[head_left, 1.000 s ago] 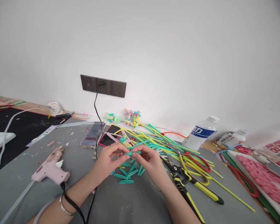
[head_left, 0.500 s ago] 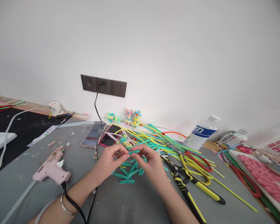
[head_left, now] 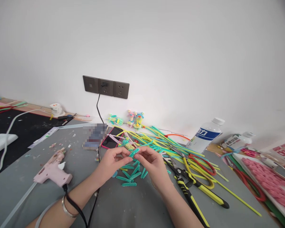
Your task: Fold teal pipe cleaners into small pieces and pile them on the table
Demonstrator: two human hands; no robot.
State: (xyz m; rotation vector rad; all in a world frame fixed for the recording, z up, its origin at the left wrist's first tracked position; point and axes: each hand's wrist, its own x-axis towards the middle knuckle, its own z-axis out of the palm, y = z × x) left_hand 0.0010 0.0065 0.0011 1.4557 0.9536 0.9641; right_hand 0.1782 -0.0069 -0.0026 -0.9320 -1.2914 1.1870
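Between the fingertips of both hands is a short teal pipe cleaner piece [head_left: 134, 153], bent into a narrow loop. My left hand [head_left: 116, 161] pinches its left end, and my right hand [head_left: 152, 163] pinches it from the right. Below the hands lie several folded teal pipe cleaner pieces [head_left: 129, 184] on the grey mat [head_left: 123, 209]. Just behind the fingers, a yellow and green pipe cleaner figure [head_left: 127, 144] is partly hidden. Long yellow and teal pipe cleaners [head_left: 154, 137] spread out behind and to the right.
Yellow-black pliers [head_left: 190, 182] and red-handled scissors [head_left: 201, 163] lie right. A pink glue gun [head_left: 53, 172] with a black cord sits left. A phone [head_left: 112, 137], small finished figures [head_left: 136, 119] and a white bottle [head_left: 205, 134] stand or lie farther back.
The teal pipe cleaner piece has turned from nearly flat to tilted upward at the right, showing its loop more fully. Both hands stay in about the same place.
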